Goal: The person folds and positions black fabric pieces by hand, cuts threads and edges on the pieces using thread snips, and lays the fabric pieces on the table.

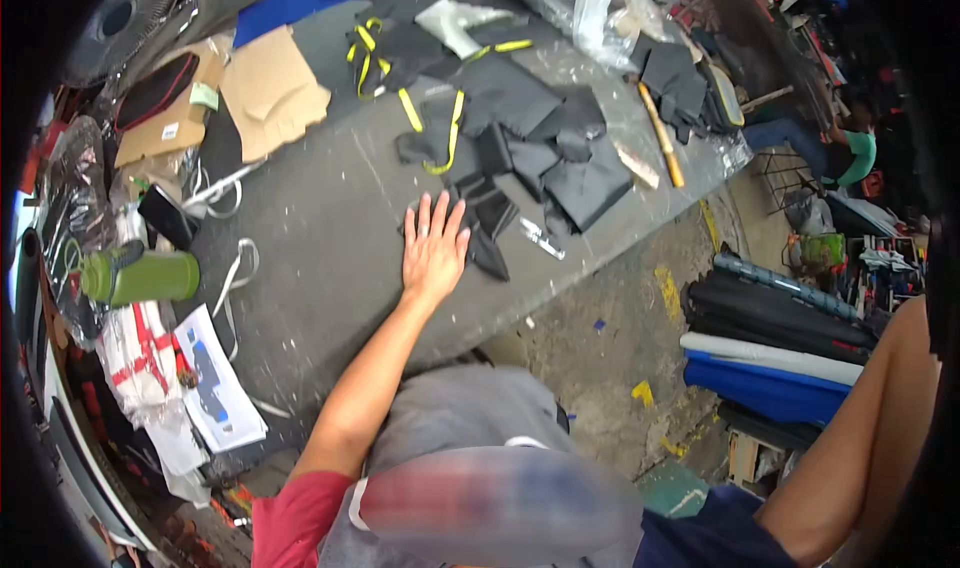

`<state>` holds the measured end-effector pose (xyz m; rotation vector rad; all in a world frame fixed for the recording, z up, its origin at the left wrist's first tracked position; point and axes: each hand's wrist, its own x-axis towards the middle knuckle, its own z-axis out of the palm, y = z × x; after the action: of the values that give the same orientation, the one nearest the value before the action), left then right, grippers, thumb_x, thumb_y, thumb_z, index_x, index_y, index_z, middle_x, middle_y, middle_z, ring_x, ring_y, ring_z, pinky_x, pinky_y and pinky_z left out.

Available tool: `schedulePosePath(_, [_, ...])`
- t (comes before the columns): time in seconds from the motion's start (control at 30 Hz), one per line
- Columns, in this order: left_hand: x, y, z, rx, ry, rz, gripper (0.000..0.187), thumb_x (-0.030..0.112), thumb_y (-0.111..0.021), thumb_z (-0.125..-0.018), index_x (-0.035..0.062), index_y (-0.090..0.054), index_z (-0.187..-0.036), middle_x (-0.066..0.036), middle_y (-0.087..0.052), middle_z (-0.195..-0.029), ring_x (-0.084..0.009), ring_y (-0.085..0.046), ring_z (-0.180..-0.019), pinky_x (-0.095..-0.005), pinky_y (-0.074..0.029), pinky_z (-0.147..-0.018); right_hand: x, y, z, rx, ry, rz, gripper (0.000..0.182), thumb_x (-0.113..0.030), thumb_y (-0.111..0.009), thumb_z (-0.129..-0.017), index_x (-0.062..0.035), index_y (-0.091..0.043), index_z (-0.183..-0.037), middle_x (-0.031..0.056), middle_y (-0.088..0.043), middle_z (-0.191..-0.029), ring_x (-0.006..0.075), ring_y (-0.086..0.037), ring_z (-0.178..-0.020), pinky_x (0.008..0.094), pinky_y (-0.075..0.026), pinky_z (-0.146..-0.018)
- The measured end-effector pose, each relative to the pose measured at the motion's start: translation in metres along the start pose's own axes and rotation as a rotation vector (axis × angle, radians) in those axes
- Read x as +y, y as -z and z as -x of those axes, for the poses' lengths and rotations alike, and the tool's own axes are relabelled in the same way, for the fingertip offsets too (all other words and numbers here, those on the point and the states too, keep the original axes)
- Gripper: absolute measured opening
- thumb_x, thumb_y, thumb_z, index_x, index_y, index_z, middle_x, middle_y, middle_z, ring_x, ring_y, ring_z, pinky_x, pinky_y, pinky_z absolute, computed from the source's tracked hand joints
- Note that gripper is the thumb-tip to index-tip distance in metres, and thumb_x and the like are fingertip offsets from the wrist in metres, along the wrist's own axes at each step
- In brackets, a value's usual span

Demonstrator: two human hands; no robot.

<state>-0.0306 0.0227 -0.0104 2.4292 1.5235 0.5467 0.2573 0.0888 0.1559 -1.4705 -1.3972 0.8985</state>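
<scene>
Along the left edge of the bench (325, 198) sit a smooth green bottle (150, 276), a printed paper sheet (215, 378) and a thin white strap (230, 284) in loose curls. Rightward, a broad stretch of scuffed, flat grey top reaches the left hand (433, 248), palm down, fingers slightly spread, inward of the near edge, which slants up to the right. Just beside it lie black fabric pieces (590, 183), matte, folded and angular; narrow yellow tape (411, 111) curls farther back. A round wooden stick (660, 135) lies near the right edge. Past that, rough concrete floor (600, 348) meets stacked fabric rolls (775, 313). At far right the right forearm (850, 428) rises; its hand is hidden, state unknown.
</scene>
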Motion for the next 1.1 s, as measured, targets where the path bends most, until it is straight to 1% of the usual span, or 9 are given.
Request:
schedulePosePath(0.17, [0.002,0.008,-0.005,-0.073,0.020,-0.037,0.052,0.034,-0.048,-0.106,0.0132,-0.045,-0.153,-0.013,-0.037,-0.162,-0.0373,-0.026,-0.153,-0.0563,-0.016,-0.125,-0.036,0.038,-0.010,0.042,0.155,-0.407,0.018,-0.023,-0.066,-0.098,-0.0060,-0.061,-0.095,0.0060,-0.064,-0.080,0.0197,-0.063,-0.074,0.0302,-0.052,-0.066])
schedulePosePath(0.37, [0.014,0.007,-0.012,-0.036,0.091,0.028,0.058,0.034,-0.057,-0.102,0.0120,-0.044,-0.153,-0.016,-0.032,-0.164,-0.0374,-0.023,-0.154,-0.0578,-0.014,-0.125,-0.099,0.127,-0.029,-0.130,0.521,-0.886,0.017,-0.022,-0.066,-0.098,-0.0063,-0.061,-0.094,0.0054,-0.063,-0.078,0.0190,-0.063,-0.071,0.0297,-0.052,-0.064])
schedulePosePath(0.53, [0.022,0.002,-0.022,-0.086,0.217,-0.178,0.068,0.041,-0.058,-0.100,0.0111,-0.037,-0.157,-0.015,-0.030,-0.166,-0.0372,-0.019,-0.156,-0.0623,-0.008,-0.124,-0.116,0.190,-0.086,-0.195,0.692,-1.123,0.017,-0.022,-0.065,-0.099,-0.0065,-0.060,-0.092,0.0048,-0.063,-0.076,0.0184,-0.063,-0.070,0.0292,-0.052,-0.063])
schedulePosePath(0.77, [0.024,0.006,-0.026,-0.206,0.266,-0.207,0.070,0.044,-0.055,-0.101,0.0113,-0.034,-0.159,-0.012,-0.028,-0.168,-0.0336,-0.016,-0.157,-0.0564,-0.005,-0.126,0.055,0.207,-0.245,0.225,0.410,-1.335,0.017,-0.020,-0.064,-0.100,-0.0068,-0.060,-0.090,0.0041,-0.062,-0.074,0.0176,-0.063,-0.067,0.0286,-0.052,-0.060])
schedulePosePath(0.83, [0.024,0.005,-0.028,-0.219,0.279,-0.202,0.070,0.044,-0.055,-0.100,0.0108,-0.034,-0.159,-0.012,-0.028,-0.167,-0.0342,-0.016,-0.157,-0.0564,-0.006,-0.126,0.151,0.188,-0.313,0.410,0.172,-1.212,0.017,-0.020,-0.064,-0.100,-0.0069,-0.060,-0.090,0.0039,-0.062,-0.073,0.0174,-0.062,-0.066,0.0284,-0.052,-0.060])
schedulePosePath(0.9, [0.025,0.006,-0.029,-0.240,0.304,-0.199,0.071,0.044,-0.055,-0.100,0.0102,-0.035,-0.158,-0.013,-0.029,-0.167,-0.0350,-0.017,-0.157,-0.0564,-0.006,-0.126,0.224,0.177,-0.369,0.470,-0.020,-0.908,0.023,-0.017,-0.059,-0.102,-0.0007,-0.062,-0.086,0.0089,-0.065,-0.076,0.0217,-0.069,-0.075,0.0353,-0.059,-0.072])
schedulePosePath(0.97, [0.026,0.008,-0.032,-0.249,0.320,-0.185,0.071,0.044,-0.056,-0.098,0.0092,-0.036,-0.158,-0.014,-0.029,-0.167,-0.0354,-0.017,-0.157,-0.0564,-0.006,-0.127,0.241,0.171,-0.403,0.605,-0.110,-0.769,0.012,-0.007,-0.059,-0.100,0.0027,-0.061,-0.093,0.0111,-0.065,-0.081,0.0244,-0.070,-0.078,0.0355,-0.063,-0.071])
schedulePosePath(1.03, [0.024,0.007,-0.032,-0.252,0.314,-0.207,0.072,0.044,-0.057,-0.098,0.0087,-0.037,-0.157,-0.014,-0.029,-0.166,-0.0359,-0.018,-0.156,-0.0564,-0.006,-0.127,0.256,0.172,-0.435,0.547,0.000,-0.654,0.007,0.000,-0.061,-0.096,0.0067,-0.060,-0.100,0.0153,-0.066,-0.087,0.0276,-0.071,-0.081,0.0372,-0.065,-0.071])
schedulePosePath(1.1, [0.023,0.007,-0.033,-0.263,0.332,-0.197,0.072,0.045,-0.057,-0.097,0.0084,-0.038,-0.156,-0.015,-0.029,-0.166,-0.0368,-0.018,-0.156,-0.0571,-0.006,-0.126,0.252,0.167,-0.450,0.534,-0.090,-0.636,0.021,0.005,-0.060,-0.094,0.0102,-0.058,-0.114,0.0213,-0.067,-0.105,0.0314,-0.073,-0.089,0.0386,-0.065,-0.073])
